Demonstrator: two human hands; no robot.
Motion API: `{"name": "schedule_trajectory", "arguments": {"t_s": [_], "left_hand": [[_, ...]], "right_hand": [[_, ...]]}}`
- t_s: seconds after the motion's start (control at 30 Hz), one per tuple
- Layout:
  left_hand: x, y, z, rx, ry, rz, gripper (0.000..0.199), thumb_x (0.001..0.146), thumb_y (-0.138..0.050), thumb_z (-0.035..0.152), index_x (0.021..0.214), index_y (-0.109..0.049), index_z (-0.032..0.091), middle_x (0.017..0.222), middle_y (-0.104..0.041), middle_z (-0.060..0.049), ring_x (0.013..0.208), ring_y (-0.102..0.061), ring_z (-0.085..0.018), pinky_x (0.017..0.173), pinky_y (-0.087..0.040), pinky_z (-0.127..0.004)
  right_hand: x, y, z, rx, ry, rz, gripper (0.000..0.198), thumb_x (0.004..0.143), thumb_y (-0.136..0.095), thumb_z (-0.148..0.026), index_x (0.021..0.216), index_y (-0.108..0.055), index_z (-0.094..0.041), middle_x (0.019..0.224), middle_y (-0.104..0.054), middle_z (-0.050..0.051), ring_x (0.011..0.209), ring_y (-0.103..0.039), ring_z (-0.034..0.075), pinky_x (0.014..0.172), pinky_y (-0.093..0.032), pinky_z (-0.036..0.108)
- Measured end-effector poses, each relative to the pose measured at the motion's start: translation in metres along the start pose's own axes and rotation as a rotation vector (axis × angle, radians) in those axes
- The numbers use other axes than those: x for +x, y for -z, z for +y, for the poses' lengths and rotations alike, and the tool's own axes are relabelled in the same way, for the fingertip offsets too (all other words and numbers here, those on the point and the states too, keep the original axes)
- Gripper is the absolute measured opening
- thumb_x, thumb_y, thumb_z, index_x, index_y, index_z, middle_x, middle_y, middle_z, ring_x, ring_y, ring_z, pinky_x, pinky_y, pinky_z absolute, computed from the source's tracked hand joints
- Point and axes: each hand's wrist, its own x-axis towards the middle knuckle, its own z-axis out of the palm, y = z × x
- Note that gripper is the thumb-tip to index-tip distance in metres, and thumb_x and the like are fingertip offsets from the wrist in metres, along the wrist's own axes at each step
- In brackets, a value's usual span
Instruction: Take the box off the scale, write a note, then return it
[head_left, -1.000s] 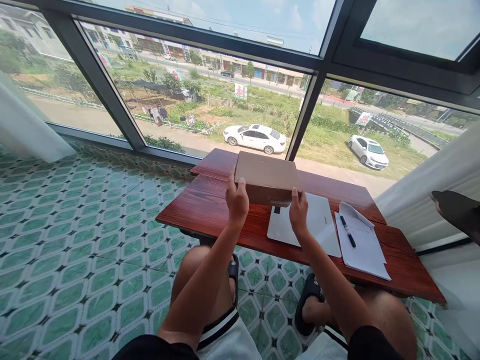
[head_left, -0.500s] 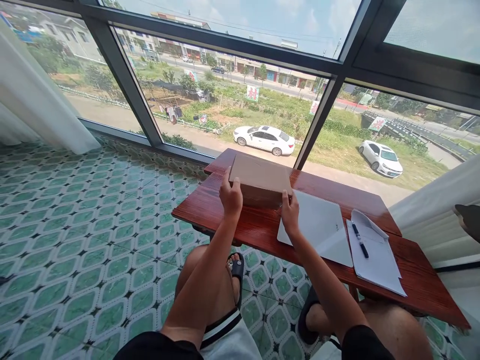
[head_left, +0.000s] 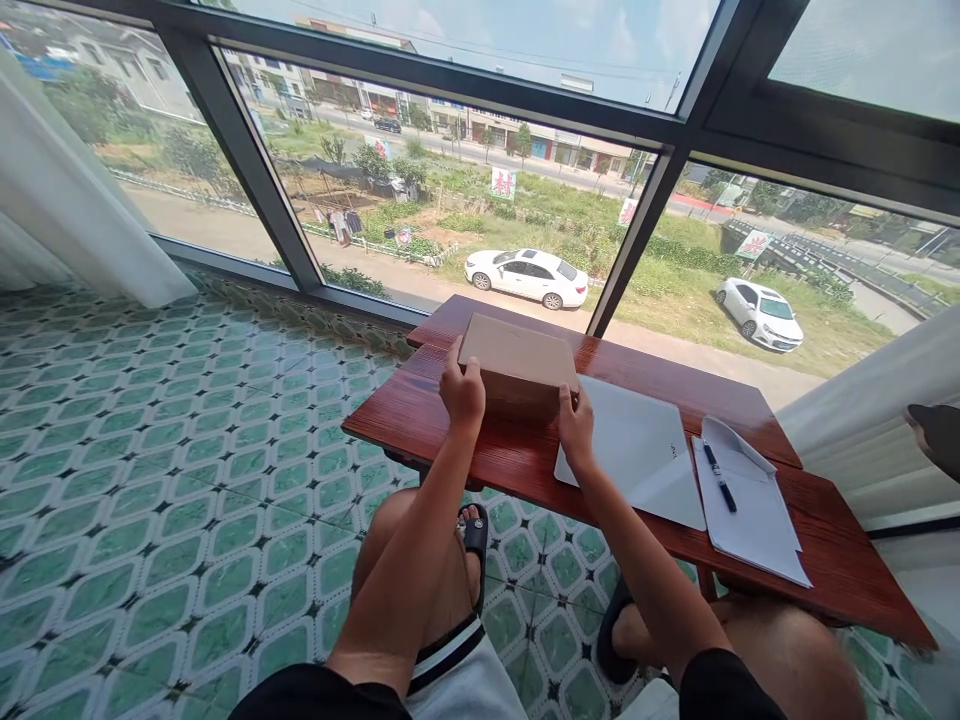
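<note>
A brown cardboard box [head_left: 521, 350] is held between my two hands at the left part of the dark red wooden table [head_left: 390, 405]. My left hand [head_left: 463, 392] grips its left near corner, thumb on the top edge. On the right near corner, my right hand [head_left: 575, 422] has its thumb up against the box, fingers along the side. Whether the underside rests fully on the table I cannot tell. Just right of the box lies a closed silver laptop [head_left: 637, 450], partly behind my right hand and forearm.
White papers [head_left: 754, 520] with a dark pen [head_left: 720, 477] on them lie right of the laptop. Large windows stand behind the table, with white curtains [head_left: 82, 190] at both sides. Green patterned tiles [head_left: 187, 480] cover the floor. My legs are under the table's near edge.
The box has tilted slightly and its right end has shifted a little left, together with my right hand. My left hand has barely moved.
</note>
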Motion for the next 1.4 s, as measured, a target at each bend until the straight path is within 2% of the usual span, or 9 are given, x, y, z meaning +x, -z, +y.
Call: {"name": "schedule_trajectory", "arguments": {"t_s": [0.23,0.47,0.73,1.03,1.4], "left_hand": [[0.001,-0.001,0.0,0.021,0.003,0.013,0.055,0.08,-0.044,0.028,0.131,-0.062,0.018,0.14,-0.061,-0.009,0.133,-0.054,-0.025,0.117,-0.038,-0.039],[0.002,0.0,0.0,0.029,0.011,-0.006,0.057,0.079,-0.044,0.027,0.133,-0.06,0.017,0.14,-0.062,-0.009,0.13,-0.056,-0.025,0.115,-0.041,-0.038],[0.008,0.006,-0.006,0.076,0.017,-0.044,0.058,0.08,-0.042,0.025,0.135,-0.057,0.014,0.143,-0.059,-0.011,0.134,-0.053,-0.026,0.117,-0.039,-0.038],[0.02,0.016,-0.009,0.211,0.041,-0.117,0.059,0.078,-0.043,0.02,0.135,-0.057,0.011,0.135,-0.063,-0.017,0.129,-0.056,-0.035,0.113,-0.041,-0.053],[0.026,0.017,-0.022,0.309,0.015,-0.12,0.051,0.082,-0.044,0.02,0.131,-0.058,0.014,0.132,-0.064,-0.018,0.127,-0.057,-0.035,0.113,-0.041,-0.053]], "right_hand": [[-0.003,-0.001,-0.007,0.028,-0.038,-0.002,0.057,0.091,-0.042,-0.064,0.108,-0.065,-0.015,0.117,-0.067,0.015,0.107,-0.061,0.029,0.099,-0.044,0.043],[-0.005,0.0,-0.006,0.012,-0.024,0.002,0.058,0.092,-0.043,-0.063,0.116,-0.065,-0.015,0.116,-0.067,0.014,0.106,-0.061,0.028,0.098,-0.044,0.042],[-0.002,-0.002,0.0,0.06,-0.02,-0.032,0.06,0.09,-0.05,-0.063,0.123,-0.061,-0.014,0.114,-0.068,0.014,0.102,-0.065,0.027,0.089,-0.05,0.039],[0.001,-0.001,0.001,0.038,0.037,-0.075,0.058,0.092,-0.055,-0.061,0.123,-0.059,-0.012,0.12,-0.065,0.015,0.106,-0.063,0.025,0.092,-0.05,0.037],[-0.001,-0.005,-0.001,-0.024,0.057,-0.059,0.058,0.092,-0.053,-0.061,0.124,-0.059,-0.013,0.123,-0.064,0.016,0.109,-0.063,0.026,0.093,-0.05,0.039]]}}
